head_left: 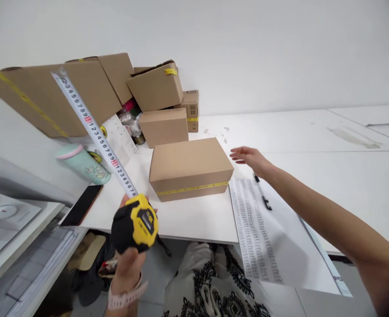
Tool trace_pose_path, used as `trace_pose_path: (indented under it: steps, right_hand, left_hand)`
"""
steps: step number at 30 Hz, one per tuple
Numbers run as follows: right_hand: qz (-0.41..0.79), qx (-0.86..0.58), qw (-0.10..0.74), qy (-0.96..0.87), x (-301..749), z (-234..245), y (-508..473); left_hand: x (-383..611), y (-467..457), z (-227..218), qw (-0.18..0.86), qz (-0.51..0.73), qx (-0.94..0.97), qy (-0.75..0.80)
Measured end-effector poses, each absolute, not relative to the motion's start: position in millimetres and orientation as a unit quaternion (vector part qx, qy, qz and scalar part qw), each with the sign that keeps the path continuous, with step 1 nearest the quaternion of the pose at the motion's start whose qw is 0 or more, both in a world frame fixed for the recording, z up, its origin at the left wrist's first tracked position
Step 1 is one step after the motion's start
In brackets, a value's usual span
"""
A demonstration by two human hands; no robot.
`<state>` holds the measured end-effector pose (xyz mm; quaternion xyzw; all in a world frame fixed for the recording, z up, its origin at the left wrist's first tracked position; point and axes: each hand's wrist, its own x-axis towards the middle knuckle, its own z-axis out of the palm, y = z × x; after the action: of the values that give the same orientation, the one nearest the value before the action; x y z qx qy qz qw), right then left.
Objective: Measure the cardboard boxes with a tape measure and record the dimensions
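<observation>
My left hand (131, 259) grips a black and yellow tape measure (138, 224) in front of the table's near edge. Its white blade (98, 136) is drawn out, slanting up and to the left. A closed cardboard box (190, 160) with a yellow tape strip stands on the table, right of the blade. Just off the box's right side is my right hand (247, 157), its fingers stretched out and holding nothing. Below that hand a black pen (263, 193) lies on a printed sheet (280, 246) that hangs over the table edge.
Several more cardboard boxes (164, 125) are piled against the wall at the back left. A mint-green tumbler (83, 163) and a dark phone-like slab (82, 204) lie on the left. White shelving (19, 264) stands at the lower left.
</observation>
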<state>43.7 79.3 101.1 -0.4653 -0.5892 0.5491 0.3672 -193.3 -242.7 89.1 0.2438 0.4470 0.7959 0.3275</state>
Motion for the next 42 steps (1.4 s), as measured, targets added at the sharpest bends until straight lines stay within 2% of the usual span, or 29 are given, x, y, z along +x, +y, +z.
trace_pose_path:
  steps: [3, 7, 12, 16, 23, 27, 32, 34, 37, 40, 42]
  right_hand:
    - [0.6, -0.423, 0.287, -0.616, 54, 82, 44]
    - [0.628, -0.332, 0.237, -0.663, 55, 95, 16]
    - [0.533, -0.387, 0.296, -0.692, 54, 144, 5]
    - [0.479, -0.423, 0.369, -0.675, 42, 159, 15]
    - [0.501, -0.445, 0.308, -0.676, 9, 146, 57]
    - [0.455, -0.474, 0.307, -0.689, -14, 150, 84]
    - [0.418, -0.515, 0.296, -0.688, -41, 155, 106]
    - [0.383, -0.529, 0.289, -0.699, -49, 155, 111]
    - [0.261, -0.535, 0.294, -0.748, -59, 155, 115]
    - [0.128, -0.464, 0.292, -0.827, -72, 161, 122]
    - [0.092, -0.403, 0.262, -0.872, -81, 166, 128]
  left_hand:
    - [-214, -219, 78, 0.277, 0.82, 0.265, 0.425]
    - [-226, -198, 79, 0.296, 0.817, 0.281, 0.408]
    - [-226, -192, 119, 0.263, 0.825, 0.322, 0.382]
    - [-227, -179, 145, 0.268, 0.819, 0.36, 0.358]
    - [-195, -176, 156, 0.253, 0.817, 0.37, 0.362]
    - [-160, -190, 160, 0.328, 0.798, 0.351, 0.364]
    - [-134, -194, 140, 0.448, 0.75, 0.286, 0.394]
    - [-128, -194, 132, 0.482, 0.732, 0.261, 0.404]
    - [-119, -191, 127, 0.52, 0.714, 0.233, 0.407]
    - [-112, -185, 132, 0.534, 0.713, 0.22, 0.398]
    - [-109, -178, 137, 0.535, 0.717, 0.219, 0.389]
